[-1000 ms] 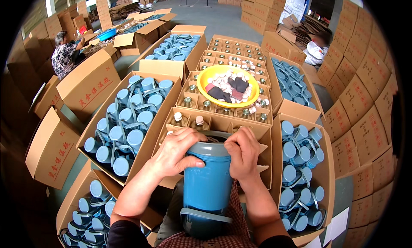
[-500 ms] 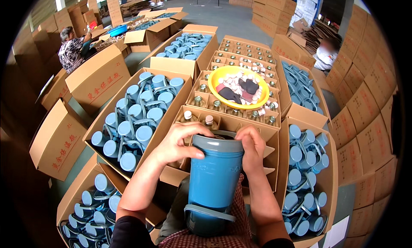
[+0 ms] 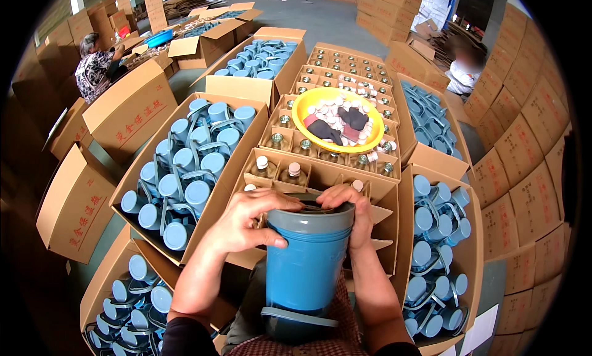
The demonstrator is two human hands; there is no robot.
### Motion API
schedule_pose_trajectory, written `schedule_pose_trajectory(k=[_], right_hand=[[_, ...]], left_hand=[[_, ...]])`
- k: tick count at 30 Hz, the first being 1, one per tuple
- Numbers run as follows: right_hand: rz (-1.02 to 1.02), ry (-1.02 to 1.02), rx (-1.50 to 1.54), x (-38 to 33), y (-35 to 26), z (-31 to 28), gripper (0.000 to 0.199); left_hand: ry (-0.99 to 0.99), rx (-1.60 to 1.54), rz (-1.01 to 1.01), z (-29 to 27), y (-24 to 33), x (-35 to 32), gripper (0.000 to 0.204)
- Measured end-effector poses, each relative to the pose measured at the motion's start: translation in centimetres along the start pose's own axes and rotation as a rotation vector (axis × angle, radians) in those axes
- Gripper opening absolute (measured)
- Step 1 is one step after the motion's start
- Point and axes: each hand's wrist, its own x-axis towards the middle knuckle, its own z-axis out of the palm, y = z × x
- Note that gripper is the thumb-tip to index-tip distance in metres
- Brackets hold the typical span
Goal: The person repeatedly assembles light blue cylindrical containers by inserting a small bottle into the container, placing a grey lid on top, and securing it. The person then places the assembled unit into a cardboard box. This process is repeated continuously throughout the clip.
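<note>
A blue thermos casing (image 3: 304,270) stands in front of my lap, its grey-rimmed opening up and a strap handle (image 3: 299,319) near its lower end. My left hand (image 3: 240,223) clasps the rim, thumb outside and fingers over the opening. My right hand (image 3: 351,211) holds the opposite side, its fingers bent over the edge into the mouth. Something dark shows inside the opening, too hidden to name. Just beyond is a divided carton (image 3: 377,257) with glass bottle-like liners, one topped by a pinkish stopper (image 3: 294,168).
A yellow basin (image 3: 377,137) of pale round pieces and dark gloves rests on the glass-filled cartons. Boxes of blue thermos casings flank me, at left (image 3: 188,257) and right (image 3: 475,294). Stacked cartons (image 3: 524,196) line the right side. Two people sit farther off, left and right.
My right hand's fingers have moved inward over the casing's mouth. The left hand keeps its hold on the rim. The casing looks more foreshortened, and the whole view has shifted slightly.
</note>
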Motion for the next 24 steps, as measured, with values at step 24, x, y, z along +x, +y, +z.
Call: schedule_pose_trajectory(k=[24], right_hand=[[0.051,0.179,-0.083,-0.3,-1.5,0.0,0.055]], left_hand=[[-0.083,0.547,0.012,0.9,5.1,2.4,0.038]])
